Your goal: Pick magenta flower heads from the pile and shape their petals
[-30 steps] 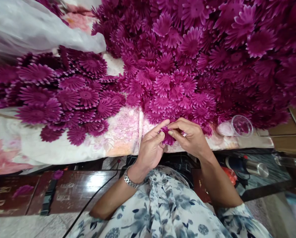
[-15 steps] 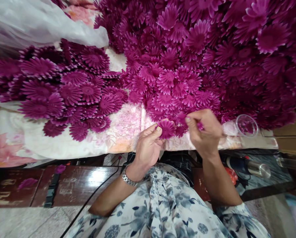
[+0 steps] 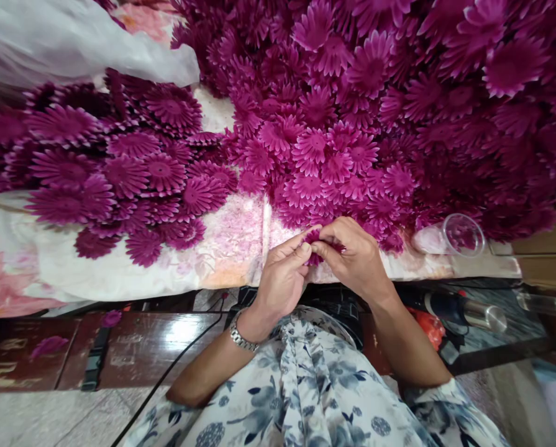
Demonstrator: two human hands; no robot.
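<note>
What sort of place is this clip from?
Likely a home or small workshop for artificial flowers: heaps of magenta petal pieces on a floral sheet, left hand and right hand pinching one flower piece.

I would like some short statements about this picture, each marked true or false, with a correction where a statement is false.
1. The left hand and the right hand pinch one magenta flower between their fingertips. True.
2. The clear cup stands upright to the left of the hands. False: it lies on its side to the right of them, at the edge of the flower heap.
3. A metal wristband is on the left wrist. True.
4. The flower heap lies on a plain black cloth. False: the cloth is pale with a floral print.
5. The person wears a garment with a blue floral print. True.
</note>
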